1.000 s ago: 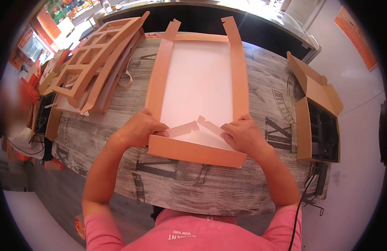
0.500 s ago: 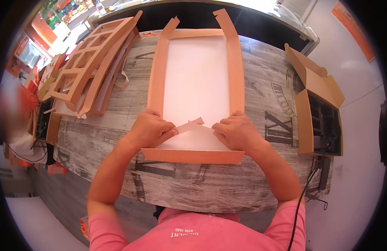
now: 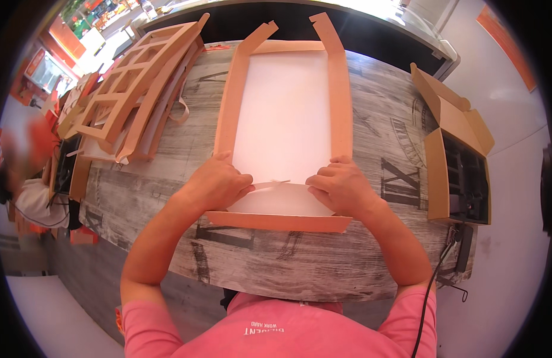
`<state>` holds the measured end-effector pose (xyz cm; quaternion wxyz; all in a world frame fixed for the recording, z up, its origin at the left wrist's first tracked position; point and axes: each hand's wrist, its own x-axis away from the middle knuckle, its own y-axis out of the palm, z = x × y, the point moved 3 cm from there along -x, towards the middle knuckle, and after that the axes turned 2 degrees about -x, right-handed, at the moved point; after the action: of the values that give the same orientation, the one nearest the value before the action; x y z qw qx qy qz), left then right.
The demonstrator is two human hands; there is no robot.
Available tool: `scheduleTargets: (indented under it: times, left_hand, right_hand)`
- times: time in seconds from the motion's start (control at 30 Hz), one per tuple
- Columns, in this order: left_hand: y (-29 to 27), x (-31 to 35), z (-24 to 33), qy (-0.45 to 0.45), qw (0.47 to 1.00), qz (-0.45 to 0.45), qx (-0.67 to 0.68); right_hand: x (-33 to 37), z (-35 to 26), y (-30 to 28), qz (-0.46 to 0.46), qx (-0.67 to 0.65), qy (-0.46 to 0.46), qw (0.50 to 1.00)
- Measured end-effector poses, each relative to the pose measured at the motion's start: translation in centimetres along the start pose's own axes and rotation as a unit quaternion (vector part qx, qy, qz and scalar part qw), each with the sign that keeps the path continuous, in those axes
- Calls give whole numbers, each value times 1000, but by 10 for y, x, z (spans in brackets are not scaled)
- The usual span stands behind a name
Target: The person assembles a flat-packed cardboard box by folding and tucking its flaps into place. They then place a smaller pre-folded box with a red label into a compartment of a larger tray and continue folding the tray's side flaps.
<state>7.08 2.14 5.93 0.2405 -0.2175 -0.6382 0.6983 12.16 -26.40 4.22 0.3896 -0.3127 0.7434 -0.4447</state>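
A shallow cardboard box, orange-brown on its walls and white inside, lies lengthwise in front of me, partly folded. My left hand is closed around the near end of its left wall, and my right hand grips the near end of the right wall. Between my hands, two narrow corner tabs bend inward and their tips meet near the middle. The near end flap leans outward toward me, apart from the tabs. At the far end, two more tabs stick up from the side walls.
Folded cardboard frames with square cutouts are stacked at the left of the wood-patterned table. To the right stands an open brown box with a black insert, a cable below it. A blurred person is at far left.
The corner tabs have swung closer into line, their tips now meeting between my hands instead of crossing at an angle. The box sits slightly further right in view; both hands keep their hold.
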Motion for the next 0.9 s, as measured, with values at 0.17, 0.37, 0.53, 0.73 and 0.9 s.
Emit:
scheduleTargets:
  times: [0.17,0.37,0.53,0.73,0.9]
  left_hand:
    - [0,-1,1,3,1000,-13,-7]
    - [2,3,-3,6,999,-9,-39]
    - [20,7,-10,4,999,10,-36]
    - [18,12,-7,12,999,41,5]
    - [15,23,-13,48,987,118,93]
  right_hand:
    - [3,-4,-4,-6,-37,0,999]
    - [-10,-15,-11,-130,9,-20,991]
    - [-13,-22,-18,-148,7,-17,989]
    - [-14,-22,-15,-159,7,12,987]
    - [-12,-23,-17,-124,-12,-7,992]
